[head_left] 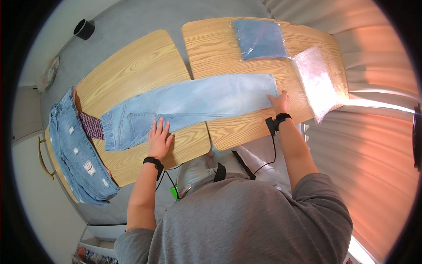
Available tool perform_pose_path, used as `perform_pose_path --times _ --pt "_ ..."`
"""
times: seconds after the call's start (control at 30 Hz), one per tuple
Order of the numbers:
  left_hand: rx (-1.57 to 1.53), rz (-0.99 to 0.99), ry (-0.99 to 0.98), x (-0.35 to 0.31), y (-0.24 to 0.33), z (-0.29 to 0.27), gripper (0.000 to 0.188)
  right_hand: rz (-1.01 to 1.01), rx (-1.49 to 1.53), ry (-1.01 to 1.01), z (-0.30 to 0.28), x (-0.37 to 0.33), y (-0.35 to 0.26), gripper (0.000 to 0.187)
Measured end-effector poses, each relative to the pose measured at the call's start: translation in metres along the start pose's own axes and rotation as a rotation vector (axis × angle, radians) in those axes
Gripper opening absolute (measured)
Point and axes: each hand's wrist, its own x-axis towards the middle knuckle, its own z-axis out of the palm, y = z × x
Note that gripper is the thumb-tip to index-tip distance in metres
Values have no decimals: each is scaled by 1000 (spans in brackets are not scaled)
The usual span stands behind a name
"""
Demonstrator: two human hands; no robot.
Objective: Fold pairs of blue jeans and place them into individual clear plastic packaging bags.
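Light blue jeans (198, 97) lie flat across two wooden tables, folded lengthwise into one long strip. Their elastic waist points left and the leg hem points right. Spread fingers of my left hand (159, 138) rest on the near edge of the jeans, close to the back pocket. At the hem's near corner is my right hand (280, 103), its thumb against the fabric and its fingers apart from the thumb on the tabletop side. Both hands are open. Each wrist wears a black band with a cable.
Ripped denim garments (83, 149) hang over the left table end, beside a dark pink-patterned cloth (91, 126). Folded denim in a clear bag (260, 39) lies at the far right, near a shiny clear plastic bag (314, 81). A gap separates the tables. Curtains (373, 145) hang at right.
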Motion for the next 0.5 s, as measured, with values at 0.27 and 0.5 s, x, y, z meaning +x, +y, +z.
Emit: perform_pose_path --times 0.27,0.5 --pt "-11 -10 -42 1 -6 4 58 132 709 -727 -2 38 12 43" --pt "-3 -31 -78 6 5 -3 60 -74 821 -564 -20 57 33 39"
